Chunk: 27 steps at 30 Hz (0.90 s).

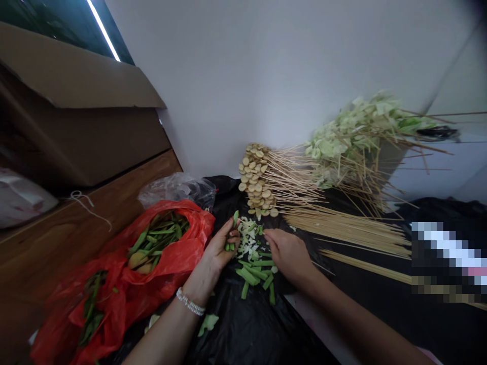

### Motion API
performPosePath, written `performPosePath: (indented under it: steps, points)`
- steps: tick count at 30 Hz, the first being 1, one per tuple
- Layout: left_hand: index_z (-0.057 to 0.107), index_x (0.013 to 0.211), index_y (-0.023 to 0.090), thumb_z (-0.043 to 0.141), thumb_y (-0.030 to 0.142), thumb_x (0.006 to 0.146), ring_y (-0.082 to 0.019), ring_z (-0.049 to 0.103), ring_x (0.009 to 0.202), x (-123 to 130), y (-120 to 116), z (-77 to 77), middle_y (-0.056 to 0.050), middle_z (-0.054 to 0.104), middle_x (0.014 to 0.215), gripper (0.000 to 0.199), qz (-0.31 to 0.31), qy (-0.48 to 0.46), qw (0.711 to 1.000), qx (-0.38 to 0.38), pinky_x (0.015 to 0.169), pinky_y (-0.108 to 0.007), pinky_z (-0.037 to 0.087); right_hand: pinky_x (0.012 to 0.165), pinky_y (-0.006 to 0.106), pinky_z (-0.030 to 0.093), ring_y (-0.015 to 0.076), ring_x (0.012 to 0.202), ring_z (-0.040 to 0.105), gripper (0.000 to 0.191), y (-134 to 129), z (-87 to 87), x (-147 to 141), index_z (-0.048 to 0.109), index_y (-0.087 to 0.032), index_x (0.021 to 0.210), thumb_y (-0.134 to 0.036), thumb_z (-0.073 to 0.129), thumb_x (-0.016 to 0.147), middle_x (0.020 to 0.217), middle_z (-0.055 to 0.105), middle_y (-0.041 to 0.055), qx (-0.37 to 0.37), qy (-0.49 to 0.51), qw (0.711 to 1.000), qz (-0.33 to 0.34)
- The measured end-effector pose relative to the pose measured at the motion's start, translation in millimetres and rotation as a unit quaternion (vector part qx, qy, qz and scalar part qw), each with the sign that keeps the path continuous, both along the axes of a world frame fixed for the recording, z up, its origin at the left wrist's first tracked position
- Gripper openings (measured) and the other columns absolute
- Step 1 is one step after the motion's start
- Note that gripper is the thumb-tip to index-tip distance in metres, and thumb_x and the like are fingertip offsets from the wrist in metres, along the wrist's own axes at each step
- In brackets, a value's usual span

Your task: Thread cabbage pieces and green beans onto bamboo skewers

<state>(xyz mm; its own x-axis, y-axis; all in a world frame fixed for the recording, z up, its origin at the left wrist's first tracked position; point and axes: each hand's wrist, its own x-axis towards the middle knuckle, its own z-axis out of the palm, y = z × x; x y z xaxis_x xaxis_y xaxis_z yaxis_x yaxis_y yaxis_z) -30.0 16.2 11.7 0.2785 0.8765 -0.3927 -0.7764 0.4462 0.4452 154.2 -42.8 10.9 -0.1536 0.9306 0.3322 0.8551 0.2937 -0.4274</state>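
Observation:
My left hand (224,242), with a beaded bracelet at the wrist, has its fingers curled around several short green vegetable pieces (229,247). One green piece (236,218) sticks up at its fingertips. To the right, my right hand (287,251) is closed, thumb against fingers, at a thin skewer whose length is mostly hidden by the hand. Between the hands are pale chopped bits (249,238). Cut green stalks (249,275) lie just below them on black plastic (247,334).
Skewered round slices (254,175) are stacked by the wall, with leafy skewers (342,134) behind right. Bare skewers (353,228) lie at right. Red bags (171,263) of greens, a clear bag (178,188) and a cardboard box (83,126) are at left.

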Motion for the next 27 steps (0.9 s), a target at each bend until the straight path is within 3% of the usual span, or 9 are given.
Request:
performPosePath:
  steps: [11, 22, 27]
  points:
    - [0.062, 0.097, 0.013, 0.056, 0.007, 0.087, 0.000, 0.046, 0.044, 1.1, -1.8, -0.2, -0.002, 0.062, 0.081, 0.014, -0.011, -0.005, 1.000, 0.014, 0.034, -0.007, 0.033, 0.071, 0.024, 0.041, 0.0160, 0.089, 0.064, 0.027, 0.6, 1.2, 0.3, 0.066, -0.024, 0.098, -0.024, 0.038, 0.096, 0.095, 0.070, 0.0027, -0.015, -0.023, 1.000, -0.005]
    - [0.063, 0.095, 0.011, 0.055, -0.001, 0.083, 0.001, 0.045, 0.044, 4.4, -1.8, 2.0, -0.001, 0.057, 0.074, 0.018, 0.018, 0.006, 1.000, 0.009, 0.034, -0.007, 0.033, 0.066, 0.024, 0.039, 0.0162, 0.083, 0.064, 0.027, -1.5, -0.6, -1.4, 0.066, -0.024, 0.093, -0.023, 0.038, 0.095, 0.093, 0.071, 0.0037, -0.013, -0.046, 0.999, -0.014]
    - [0.060, 0.092, 0.009, 0.048, 0.002, 0.089, 0.000, 0.043, 0.043, 8.1, -2.8, 0.6, -0.001, 0.055, 0.072, 0.015, 0.002, -0.003, 1.000, 0.002, 0.034, -0.007, 0.032, 0.065, 0.024, 0.037, 0.0160, 0.081, 0.064, 0.027, -2.2, -0.7, -1.4, 0.064, -0.023, 0.092, -0.021, 0.037, 0.095, 0.091, 0.070, 0.0037, -0.011, -0.057, 0.998, -0.017]
